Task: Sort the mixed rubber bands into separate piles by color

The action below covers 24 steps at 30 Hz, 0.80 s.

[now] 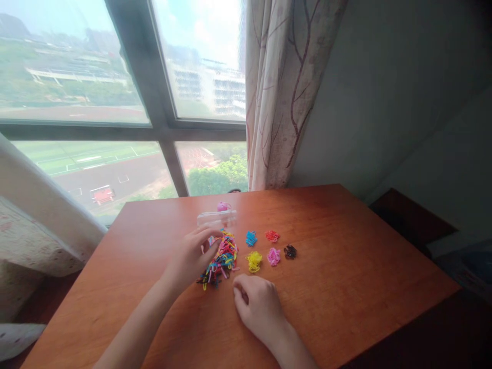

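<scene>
A mixed heap of small coloured rubber bands (227, 256) lies on the wooden table (326, 292). Over its left side is my left hand (192, 253), thumb and forefinger slightly apart at the bands, with nothing visible between them. Just to the lower right of the heap, my right hand (261, 305) rests near the tabletop with its fingers curled in; what they hold, if anything, is hidden. Beyond it sit separate single-colour clusters: blue bands (251, 238), red bands (272, 236), yellow bands (254, 262), pink bands (273, 257) and black bands (290, 251).
Behind the heap lies a clear plastic packet (209, 217), with a small pink object (223, 206) by it. A window (207, 164) and a patterned curtain (277, 102) stand past the table's far edge. Grey wall (384, 102) is on the right.
</scene>
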Available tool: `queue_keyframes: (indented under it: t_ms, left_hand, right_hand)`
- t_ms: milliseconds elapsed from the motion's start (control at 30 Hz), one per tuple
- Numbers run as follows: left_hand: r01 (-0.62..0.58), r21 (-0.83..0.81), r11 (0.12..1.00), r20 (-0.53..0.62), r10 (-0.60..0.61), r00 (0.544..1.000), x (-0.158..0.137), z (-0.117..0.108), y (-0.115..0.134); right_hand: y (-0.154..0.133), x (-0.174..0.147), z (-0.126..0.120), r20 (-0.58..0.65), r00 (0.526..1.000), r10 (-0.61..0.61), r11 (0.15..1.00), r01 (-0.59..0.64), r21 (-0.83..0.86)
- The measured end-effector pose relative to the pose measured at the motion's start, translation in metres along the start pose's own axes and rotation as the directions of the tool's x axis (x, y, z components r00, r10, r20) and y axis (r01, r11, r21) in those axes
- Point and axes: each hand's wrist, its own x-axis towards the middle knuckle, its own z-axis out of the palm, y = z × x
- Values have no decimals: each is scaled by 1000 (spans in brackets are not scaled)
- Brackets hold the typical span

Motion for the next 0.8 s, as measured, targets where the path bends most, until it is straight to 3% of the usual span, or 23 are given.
queue_keyframes:
  t_ms: [167, 333, 800]
  left_hand:
    - [123, -88, 988, -91, -131, 987, -35, -2, -7]
    - [251, -189, 949, -49, -264, 963, -50, 9, -12]
    - [186, -96, 978, -66, -193, 979, -47, 10, -14]
  right_hand:
    - [-3, 2, -1, 15, 999, 31, 997, -30, -65]
    - [-11, 10, -1, 45, 998, 46, 994, -41, -101]
    - [-18, 16, 21, -34, 999, 19, 1000, -19, -12]
